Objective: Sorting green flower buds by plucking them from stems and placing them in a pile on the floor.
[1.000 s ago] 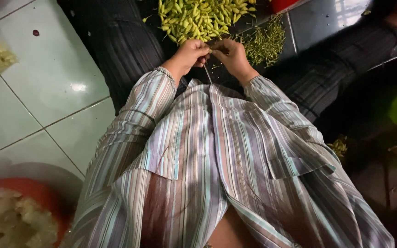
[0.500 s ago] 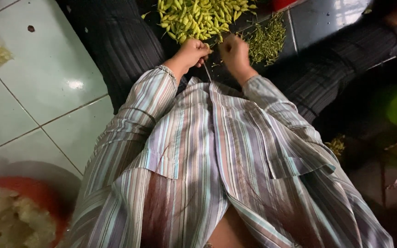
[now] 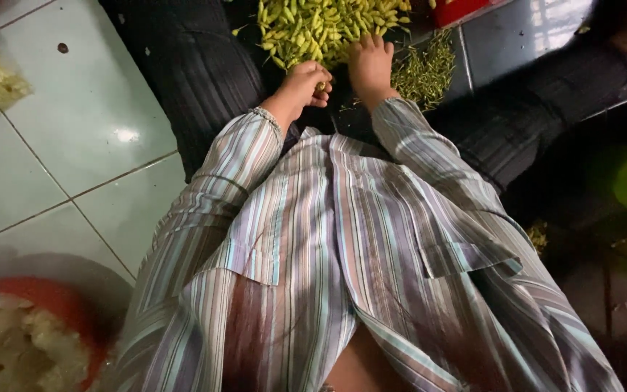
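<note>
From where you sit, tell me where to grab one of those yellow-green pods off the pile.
Pinch a loose pod at the near edge of the pile, across its narrow middle, coming from above beside the left hand; pods there lie flat and single. The right hand already rests there.

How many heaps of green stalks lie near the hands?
2: the yellow-green bud pile above the left hand, the darker stalk heap beside the right hand. Others may be hidden.

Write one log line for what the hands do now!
left hand: closed, in pile of small yellow-green buds | right hand: flat on pile | green stem scraps: beside
</note>
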